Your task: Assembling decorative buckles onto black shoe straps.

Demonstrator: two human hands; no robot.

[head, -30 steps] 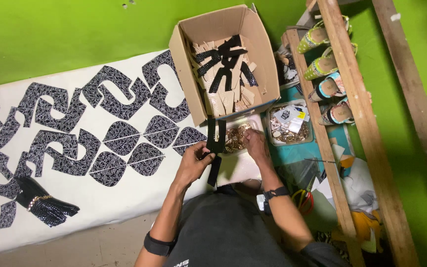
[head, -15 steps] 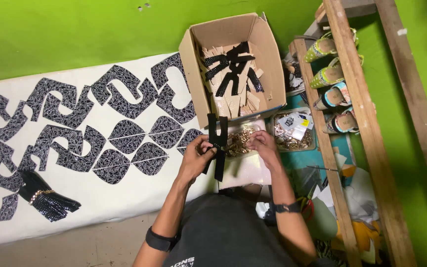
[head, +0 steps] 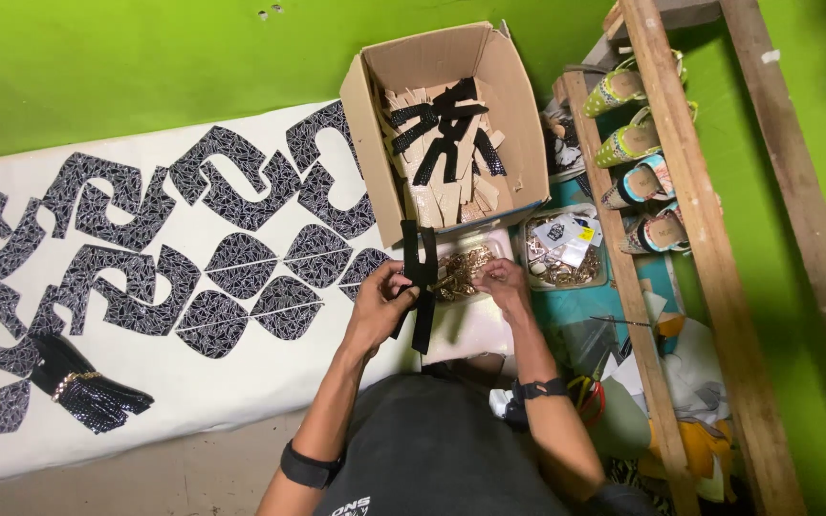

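holding a bundle of black straps (head: 421, 285) upright in my left hand (head: 381, 304), i keep the fingers clamped around its middle, so the straps stick out above and below the grip. my right hand (head: 502, 283) is just to the right of it, fingers curled down into a shallow clear tray of gold buckles (head: 461, 272); whether they pinch a buckle cannot be told from here. the two hands are near each other but not touching. each wrist carries a dark band.

the tray sits on a pale board, directly in front of an open cardboard box (head: 442, 124) that holds tan and black cut strips stacked on end. right of the buckle tray is a second clear tray (head: 566, 253) with small metal parts and paper tags. further right, a wooden rack (head: 662, 191) carries several sandals on edge.

to the left, a white sheet (head: 145, 382) is covered with rows of dark patterned cut pieces (head: 241, 258), some curved, some leaf-shaped. at the near left of the sheet lies a small pile of black straps with gold trim (head: 83, 387). the far wall is bright green.
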